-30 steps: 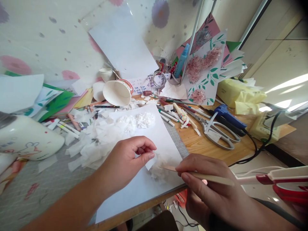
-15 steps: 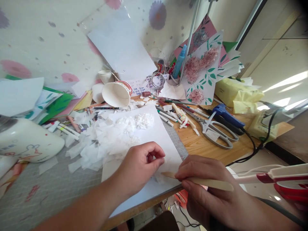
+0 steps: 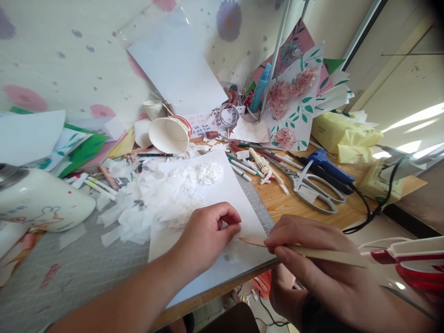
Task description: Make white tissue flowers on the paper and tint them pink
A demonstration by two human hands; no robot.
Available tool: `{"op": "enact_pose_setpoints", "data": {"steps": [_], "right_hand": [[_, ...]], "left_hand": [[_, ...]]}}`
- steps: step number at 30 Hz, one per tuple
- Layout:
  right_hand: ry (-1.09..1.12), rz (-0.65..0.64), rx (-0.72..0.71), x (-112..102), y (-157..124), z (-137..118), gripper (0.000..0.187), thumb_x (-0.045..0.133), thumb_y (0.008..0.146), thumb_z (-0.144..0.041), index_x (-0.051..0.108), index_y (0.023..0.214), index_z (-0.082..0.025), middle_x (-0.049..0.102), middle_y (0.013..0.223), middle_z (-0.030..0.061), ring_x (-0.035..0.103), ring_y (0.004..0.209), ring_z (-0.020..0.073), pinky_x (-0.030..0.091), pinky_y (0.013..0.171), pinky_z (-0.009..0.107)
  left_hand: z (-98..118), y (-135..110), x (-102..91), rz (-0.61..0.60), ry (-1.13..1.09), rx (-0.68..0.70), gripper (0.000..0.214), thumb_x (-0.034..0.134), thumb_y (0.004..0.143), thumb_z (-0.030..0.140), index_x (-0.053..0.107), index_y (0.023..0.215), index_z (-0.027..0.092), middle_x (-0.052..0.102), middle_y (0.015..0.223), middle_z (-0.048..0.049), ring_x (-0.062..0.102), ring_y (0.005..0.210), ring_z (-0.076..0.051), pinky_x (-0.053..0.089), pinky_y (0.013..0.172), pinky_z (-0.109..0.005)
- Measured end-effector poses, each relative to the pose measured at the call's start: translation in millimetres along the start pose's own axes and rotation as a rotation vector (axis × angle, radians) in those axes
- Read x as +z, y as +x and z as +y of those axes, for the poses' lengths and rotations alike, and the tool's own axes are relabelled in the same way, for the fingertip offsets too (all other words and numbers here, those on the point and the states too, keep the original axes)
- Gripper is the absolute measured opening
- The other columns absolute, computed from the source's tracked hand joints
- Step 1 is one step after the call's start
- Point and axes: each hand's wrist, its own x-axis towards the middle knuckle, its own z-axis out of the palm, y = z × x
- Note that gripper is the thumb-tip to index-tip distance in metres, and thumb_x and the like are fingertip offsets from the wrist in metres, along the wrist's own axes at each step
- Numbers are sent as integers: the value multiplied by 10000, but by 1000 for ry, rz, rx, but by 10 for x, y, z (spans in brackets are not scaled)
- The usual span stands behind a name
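My left hand (image 3: 206, 236) rests curled on a white sheet of paper (image 3: 225, 194) at the table's near edge, thumb and fingers pinched together; what they pinch is too small to name. My right hand (image 3: 312, 263) grips a thin wooden stick (image 3: 312, 252), whose flat tip points left toward my left fingertips. A heap of torn white tissue pieces (image 3: 152, 203) lies on and left of the sheet. A small mound of shredded white bits (image 3: 204, 173) sits at the sheet's far end.
Scissors (image 3: 312, 187) and a blue glue gun (image 3: 326, 166) with a black cord lie on the wooden table to the right. A tipped paper cup (image 3: 169, 134), pens, flower cards (image 3: 294, 101) and yellow tissue packs (image 3: 343, 134) crowd the back. A white mug (image 3: 41, 201) stands left.
My left hand slid right and nearer on the sheet, keeping its pinch. My right hand drew the stick a little to the right.
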Motion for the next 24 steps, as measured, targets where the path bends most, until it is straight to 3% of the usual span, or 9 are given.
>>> {"op": "enact_pose_setpoints", "data": {"steps": [9,12,15,18,24], "right_hand": [[-22,-147,58,144,30,89,185,485,895,-138,661,842,-158,648,734,40,611,678,139,460,603,252],[-50,-177,87,167,22,61,191,471,878,-125,640,795,-156,623,716,32,588,662,134,442,594,246],[-57,-155,132,191,34,44,183,474,841,-104,630,764,-161,617,690,16,582,635,124,429,573,228],[-28,-98,169,198,47,72,178,494,835,-115,641,750,-165,636,661,-3,585,601,103,417,545,194],[103,-4,295,126,-15,164,172,552,873,-227,694,780,-199,676,657,-7,624,596,124,452,527,195]], "left_hand": [[3,4,-43,-69,33,-15,62,607,801,250,645,804,201,627,698,15,535,631,-142,410,572,-245],[7,-32,-143,-19,120,36,107,547,847,272,638,848,217,610,707,24,526,629,-140,413,588,-252],[49,-72,-253,15,314,90,115,514,852,229,627,832,223,612,744,26,527,657,-141,404,622,-261],[100,-112,-306,-64,462,107,121,519,819,163,618,774,217,624,785,21,552,730,-153,398,666,-269],[94,-170,-279,-174,519,144,114,577,799,160,657,771,236,613,806,20,567,815,-164,395,714,-278]]}}
